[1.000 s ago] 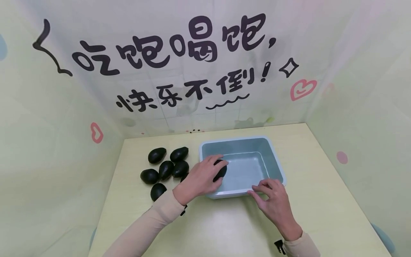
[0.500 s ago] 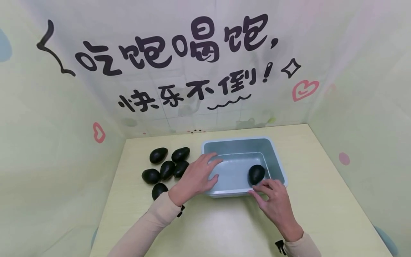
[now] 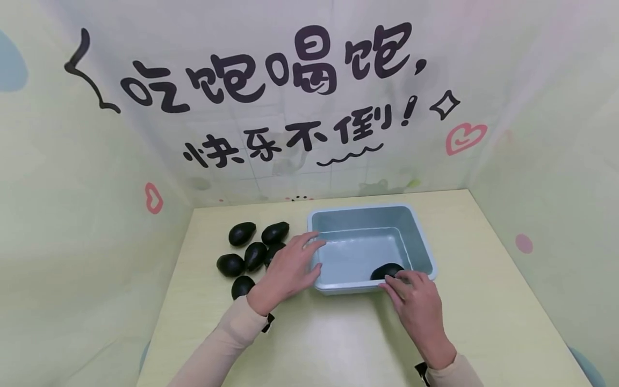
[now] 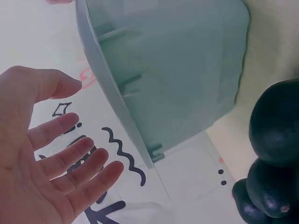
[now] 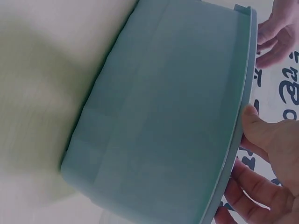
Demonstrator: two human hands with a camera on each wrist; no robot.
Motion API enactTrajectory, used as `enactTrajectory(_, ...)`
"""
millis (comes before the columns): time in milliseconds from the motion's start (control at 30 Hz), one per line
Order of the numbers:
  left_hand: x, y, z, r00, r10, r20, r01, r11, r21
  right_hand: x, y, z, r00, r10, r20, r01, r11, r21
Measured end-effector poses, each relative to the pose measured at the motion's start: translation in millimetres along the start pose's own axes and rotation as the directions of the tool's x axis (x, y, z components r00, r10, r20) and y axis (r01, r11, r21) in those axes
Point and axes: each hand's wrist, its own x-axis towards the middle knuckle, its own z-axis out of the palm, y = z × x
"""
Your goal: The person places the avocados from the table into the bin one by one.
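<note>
I judge the step in hand to be loading: one dark avocado [image 3: 384,271] lies inside the blue-grey bin [image 3: 338,287], just beyond the fingers of my right hand [image 3: 419,312], which pinch the near rim. My left hand [image 3: 287,269] is released, fingers spread at the left rim. The next move probably calls for reaching left of those fingers to the loose avocados [image 3: 255,256] on the bench [image 3: 338,344]: smooth, glossy, pear-shaped. The bin appears plastic, rectangular, round-cornered.
</note>
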Motion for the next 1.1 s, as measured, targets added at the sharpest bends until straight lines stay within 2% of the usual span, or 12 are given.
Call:
enactTrajectory(200,-7.6,-8.8,1.9,0.994,-0.108,-0.009,0.107,0.992,-0.066,-0.3,4.3,-1.7,1.0,-0.015,0.025,0.015,1.0,-0.016)
enactTrajectory(367,-16.5,-17.8,5.7,0.982,-0.184,-0.051,0.18,0.981,-0.074,-1.8,2.3,-1.1,0.999,0.014,0.041,-0.012,0.999,-0.042)
enactTrajectory(500,-26.3,-25.3,13.4,0.96,-0.271,-0.067,0.266,0.961,-0.071,-2.9,-1.5,-0.7,0.999,0.037,0.033,-0.036,0.998,-0.041)
enactTrajectory(667,-38.7,-31.5,31.5,0.93,-0.368,0.006,0.368,0.929,-0.046,-2.1,-4.2,-1.5,0.999,0.049,0.02,-0.048,0.998,-0.041)
enactTrajectory(800,-46.5,-33.9,44.1,0.922,-0.384,0.051,0.385,0.923,-0.017,-2.0,-5.8,-1.8,0.998,0.053,0.018,-0.052,0.998,-0.046)
enactTrajectory(1100,-53.0,-37.4,60.7,0.921,-0.388,0.023,0.388,0.922,0.014,-3.5,-5.0,-0.9,0.997,0.072,0.022,-0.071,0.996,-0.044)
